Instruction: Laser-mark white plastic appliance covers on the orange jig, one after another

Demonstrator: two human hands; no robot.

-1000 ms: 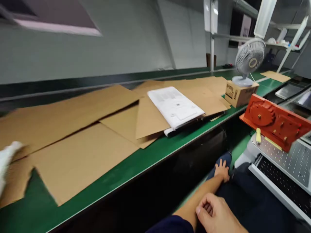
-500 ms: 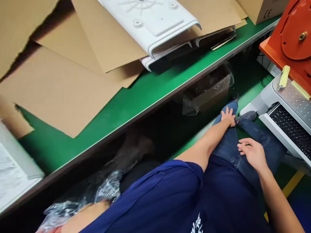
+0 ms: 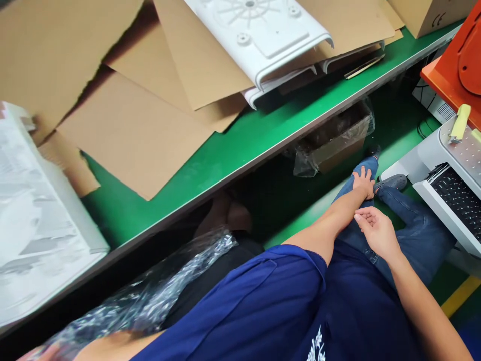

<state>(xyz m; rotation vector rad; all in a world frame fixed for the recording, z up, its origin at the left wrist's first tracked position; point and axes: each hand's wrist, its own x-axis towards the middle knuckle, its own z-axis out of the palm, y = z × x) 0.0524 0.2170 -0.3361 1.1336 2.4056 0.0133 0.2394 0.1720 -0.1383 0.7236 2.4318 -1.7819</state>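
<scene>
My left hand (image 3: 363, 184) lies palm down on the knee of my blue jeans (image 3: 421, 225), fingers spread, holding nothing. My right hand (image 3: 378, 231) hovers over my lap, fingers curled and thumb close to them. I see nothing between them. Its fingertips overlap my left forearm (image 3: 338, 213) in the view; whether they touch it I cannot tell. At the lower left, another person's arm (image 3: 116, 346) reaches into crinkled clear plastic sheeting (image 3: 150, 301); that hand is blurred and partly cut off.
Cardboard sheets (image 3: 139, 130) and white moulded covers (image 3: 270, 37) lie on the green workbench (image 3: 180, 195). A white panel (image 3: 48, 220) stands at left. Below the bench is a plastic-lined box (image 3: 338, 145). At right are a keyboard drawer (image 3: 456, 200) and an orange machine (image 3: 456, 70).
The view has swung left, showing more of the white panel. My right hand has moved toward my left forearm and its fingers have drawn together. The other person's plastic is more stretched out.
</scene>
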